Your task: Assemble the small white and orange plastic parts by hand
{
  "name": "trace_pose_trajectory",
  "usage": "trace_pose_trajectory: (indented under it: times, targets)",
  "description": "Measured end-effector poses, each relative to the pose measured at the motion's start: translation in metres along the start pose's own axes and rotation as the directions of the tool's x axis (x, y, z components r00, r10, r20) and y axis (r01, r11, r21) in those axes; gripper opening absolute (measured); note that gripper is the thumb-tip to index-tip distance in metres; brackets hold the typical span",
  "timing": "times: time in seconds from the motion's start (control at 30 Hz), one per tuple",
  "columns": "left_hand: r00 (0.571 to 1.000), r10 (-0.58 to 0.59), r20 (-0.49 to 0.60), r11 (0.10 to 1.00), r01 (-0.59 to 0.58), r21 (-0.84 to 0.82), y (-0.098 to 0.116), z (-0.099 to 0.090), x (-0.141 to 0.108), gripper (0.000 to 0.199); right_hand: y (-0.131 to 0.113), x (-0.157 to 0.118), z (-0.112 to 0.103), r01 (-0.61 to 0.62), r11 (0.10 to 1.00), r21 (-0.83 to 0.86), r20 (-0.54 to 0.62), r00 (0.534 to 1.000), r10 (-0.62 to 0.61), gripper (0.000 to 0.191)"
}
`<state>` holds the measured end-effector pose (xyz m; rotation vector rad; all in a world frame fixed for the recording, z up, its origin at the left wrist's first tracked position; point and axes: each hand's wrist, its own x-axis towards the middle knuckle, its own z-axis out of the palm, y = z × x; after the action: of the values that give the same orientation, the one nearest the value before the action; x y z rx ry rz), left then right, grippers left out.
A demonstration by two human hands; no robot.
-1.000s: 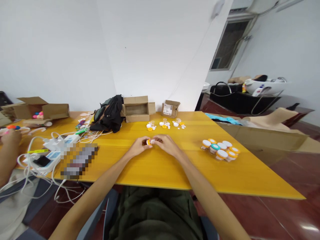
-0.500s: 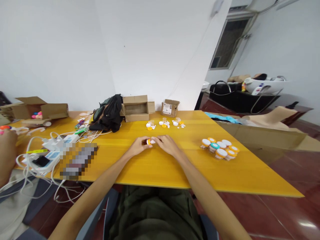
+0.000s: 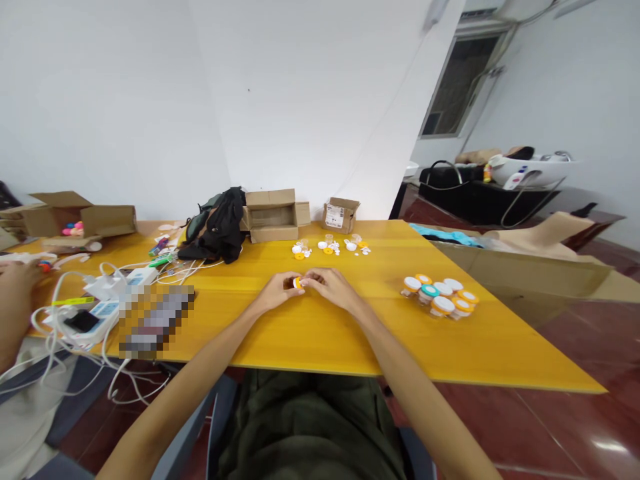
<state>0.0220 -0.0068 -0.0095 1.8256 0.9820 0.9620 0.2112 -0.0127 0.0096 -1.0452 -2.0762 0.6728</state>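
Over the middle of the table my left hand (image 3: 279,291) is closed around a small orange-and-white lid (image 3: 297,283), its white side facing right. The fingertips of my right hand (image 3: 325,285) are pinched together against the right side of this lid; what lies between them is hidden. Beyond both hands sit three small groups of parts: a left group with an orange ring (image 3: 299,256), a middle one with another orange ring (image 3: 328,251), and a right one with a white cap (image 3: 351,245). Clear cups stand among them.
Several lidded clear jars (image 3: 443,305) cluster at the right. An open cardboard box (image 3: 273,217), a smaller box (image 3: 341,215) and a black bag (image 3: 220,230) line the back. At left are a power strip (image 3: 107,310), cables, a blurred-out flat object (image 3: 157,323) and another person's hand (image 3: 15,287).
My right fingertips have closed in on the lid, covering the small white piece seen there before. The other person's hand at the left has shifted, with the orange item no longer showing.
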Motion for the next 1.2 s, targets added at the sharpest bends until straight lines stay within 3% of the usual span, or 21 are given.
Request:
trace_pose_trajectory:
  times: [0.3,0.47,0.6,0.73,0.97,1.2]
  targets:
    - [1.000,0.012,0.002,0.995,-0.012,0.095,0.0032,-0.0006,-0.0017,0.032,0.0010,-0.0004,0.0004,-0.071,0.967,-0.246,-0.012,0.997,0.070,0.041]
    - [1.000,-0.014,0.011,0.999,0.013,0.051,0.0020,-0.0004,-0.0015,0.034,0.0047,0.0002,0.0024,-0.068,0.997,-0.034,-0.008,0.998,0.068,0.026]
    - [1.000,-0.025,0.004,0.999,0.025,0.026,0.0015,-0.0004,-0.0007,0.036,0.0086,0.0004,0.0029,-0.060,0.990,0.131,0.060,0.997,0.052,0.030]
    - [1.000,-0.013,0.009,0.999,0.013,0.045,0.0008,-0.0011,-0.0001,0.033,0.0066,-0.0001,0.0020,-0.048,0.994,0.100,0.055,0.998,0.043,0.014]
    - [1.000,-0.010,-0.003,0.998,0.010,0.059,-0.0014,-0.0024,0.0008,0.030,0.0020,-0.0003,0.0008,-0.063,0.998,-0.010,0.016,0.998,0.063,0.015]
    - [1.000,-0.015,0.010,1.000,0.015,-0.009,-0.0014,-0.0026,0.0009,0.034,0.0057,-0.0005,0.0001,-0.003,0.998,0.055,0.022,1.000,0.002,0.010]
